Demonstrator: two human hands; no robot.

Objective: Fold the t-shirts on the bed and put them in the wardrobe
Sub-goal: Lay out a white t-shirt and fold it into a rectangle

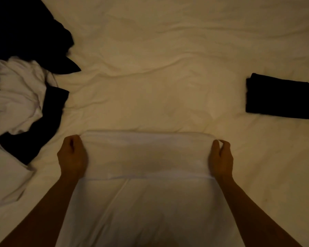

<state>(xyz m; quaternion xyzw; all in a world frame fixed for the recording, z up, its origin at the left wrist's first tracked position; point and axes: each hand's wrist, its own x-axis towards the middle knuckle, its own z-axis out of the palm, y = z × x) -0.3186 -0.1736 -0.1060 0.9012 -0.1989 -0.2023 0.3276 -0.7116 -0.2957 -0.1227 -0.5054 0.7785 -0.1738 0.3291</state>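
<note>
white t-shirt [146,157] folded edge pinched at both corners by left hand [72,155] and right hand [221,157] fingers, bare bed [168,68] beyond.

Head view, steeply downward — close over bed [168,59]

White t-shirt [146,157]: lay flat at near edge of bed [168,59], far part doubled back toward the near side, fold edge straight, corners pinched. Folded black t-shirt [280,98]: neat rectangle, far right, well apart. Unfolded pile [25,82], far left: crumpled white and black t-shirts, overlapping, tangled. Sheet cream, wrinkled.
</note>
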